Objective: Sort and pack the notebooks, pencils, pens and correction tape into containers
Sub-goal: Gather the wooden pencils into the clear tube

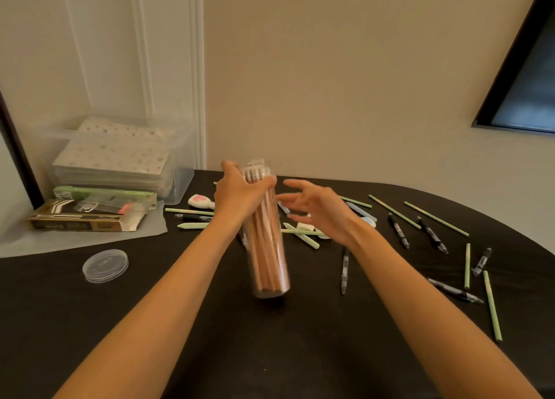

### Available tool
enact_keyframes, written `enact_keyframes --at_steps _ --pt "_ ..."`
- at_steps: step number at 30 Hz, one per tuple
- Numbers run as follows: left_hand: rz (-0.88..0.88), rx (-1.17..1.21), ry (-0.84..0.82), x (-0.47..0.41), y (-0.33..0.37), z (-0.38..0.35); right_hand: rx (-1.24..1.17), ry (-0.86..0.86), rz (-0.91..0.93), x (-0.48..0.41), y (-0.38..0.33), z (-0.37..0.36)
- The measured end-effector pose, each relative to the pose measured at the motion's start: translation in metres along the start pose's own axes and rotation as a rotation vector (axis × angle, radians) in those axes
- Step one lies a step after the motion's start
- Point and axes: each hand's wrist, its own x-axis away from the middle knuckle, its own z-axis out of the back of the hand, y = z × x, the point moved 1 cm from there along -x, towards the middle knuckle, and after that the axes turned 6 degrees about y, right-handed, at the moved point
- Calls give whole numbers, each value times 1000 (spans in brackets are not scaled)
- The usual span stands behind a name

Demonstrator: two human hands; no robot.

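A person's left hand (pixel 237 193) grips the upper end of a clear tube (pixel 271 281) packed with wooden pencils (pixel 265 242), its base on a black table (pixel 270 347). The right hand (pixel 318 206) hovers open just beside it, fingers spread. A round clear lid (pixel 105 265) lies at left, near a clear bin (pixel 181 185) holding notebooks (pixel 114 158). Green pencils (pixel 435 218), black pens (pixel 398 230) and correction tape (pixel 199 201) lie scattered behind.

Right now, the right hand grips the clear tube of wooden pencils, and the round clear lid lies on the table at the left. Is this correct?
Not quite. In the head view the left hand grips the clear tube of wooden pencils; the right hand is open beside it, holding nothing. The round clear lid does lie on the table at the left.
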Motion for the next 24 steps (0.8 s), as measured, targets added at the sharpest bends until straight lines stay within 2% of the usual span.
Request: enact_keyframes --at_steps 2,3,7,10,13,15,17,21,24 --pt "51 127 25 -1 -1 5 205 -128 -14 0 -4 -13" --pt "75 178 25 -2 -1 6 314 -136 -1 0 -7 -21" --pt "187 314 6 2 -11 12 740 3 139 -6 -15 -56" --pt "211 283 25 1 -28 25 925 55 220 -10 -10 -74" --pt "118 -34 128 -6 -55 46 1148 128 287 -13 -1 -83" --pt "87 -455 182 -12 -78 66 1211 118 270 -18 9 -91" --pt "164 -842 117 -14 -98 81 1213 86 251 -19 16 -99" --pt "440 -1044 -92 -9 -127 96 1230 63 281 -18 20 -113" --pt "458 -1106 -174 -10 -136 97 1240 41 276 -20 21 -117"
